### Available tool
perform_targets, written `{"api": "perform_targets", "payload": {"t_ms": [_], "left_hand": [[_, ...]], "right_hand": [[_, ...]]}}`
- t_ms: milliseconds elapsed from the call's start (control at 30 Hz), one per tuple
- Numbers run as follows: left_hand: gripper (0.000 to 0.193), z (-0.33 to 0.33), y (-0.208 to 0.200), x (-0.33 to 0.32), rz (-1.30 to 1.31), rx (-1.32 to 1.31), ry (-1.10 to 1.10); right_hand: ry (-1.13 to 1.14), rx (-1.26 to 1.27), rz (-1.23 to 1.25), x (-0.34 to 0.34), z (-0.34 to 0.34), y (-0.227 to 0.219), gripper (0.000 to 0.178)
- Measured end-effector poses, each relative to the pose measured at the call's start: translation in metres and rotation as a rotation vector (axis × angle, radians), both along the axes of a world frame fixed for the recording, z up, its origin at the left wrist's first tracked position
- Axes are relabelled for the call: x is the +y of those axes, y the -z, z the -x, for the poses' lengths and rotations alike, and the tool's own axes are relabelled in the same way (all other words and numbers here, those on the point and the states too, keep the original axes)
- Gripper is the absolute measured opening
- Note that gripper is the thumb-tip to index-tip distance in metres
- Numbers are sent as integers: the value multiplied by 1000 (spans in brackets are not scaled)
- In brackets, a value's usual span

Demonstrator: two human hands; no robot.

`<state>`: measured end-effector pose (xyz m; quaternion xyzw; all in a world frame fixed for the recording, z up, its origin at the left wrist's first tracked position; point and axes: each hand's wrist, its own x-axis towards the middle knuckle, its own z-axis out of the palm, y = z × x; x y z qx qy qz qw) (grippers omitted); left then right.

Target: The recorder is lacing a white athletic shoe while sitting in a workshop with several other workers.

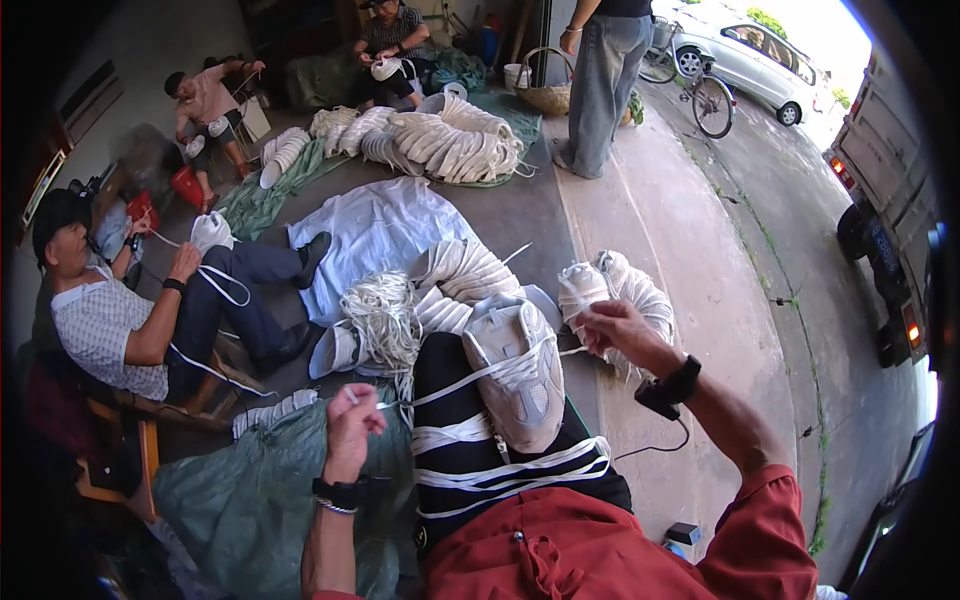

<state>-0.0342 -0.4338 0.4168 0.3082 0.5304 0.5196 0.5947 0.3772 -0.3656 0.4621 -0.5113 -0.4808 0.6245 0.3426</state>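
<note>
Your left hand [352, 412] is closed in a pinch on a white strap [470, 377], holding its end just above a green tarp [250, 500] at your left side. The strap runs from that hand rightward across your raised leg in black trousers [470, 480], where several turns of it lie wrapped around the shin, and passes over the sole of your pale sneaker [520, 370]. Your right hand [612, 328] is closed around a wound bundle of white strap [615, 290], held up beside the sneaker's toe; a black wristband sits on that wrist. Just beyond the sneaker, loose white cord [382, 320] and further wound bundles rest on a white sheet [370, 230] spread on the concrete floor. To your left, a seated person in a checked shirt [105, 320] holds another white strap with both hands. Farther back, a large pile of wound bundles [450, 140] lies on the floor, with two more seated people behind it and a standing person in grey trousers [600, 90] next to a woven basket [545, 95].
</note>
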Motion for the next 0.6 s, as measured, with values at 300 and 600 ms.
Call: {"api": "perform_targets", "payload": {"t_ms": [300,600], "left_hand": [[21,-142,-9,18,-637,853,366],[14,-144,-4,32,-485,894,232]], "right_hand": [[-315,-733,-699,-22,66,16,15],[-168,-661,-771,-9,63,17,16]]}}
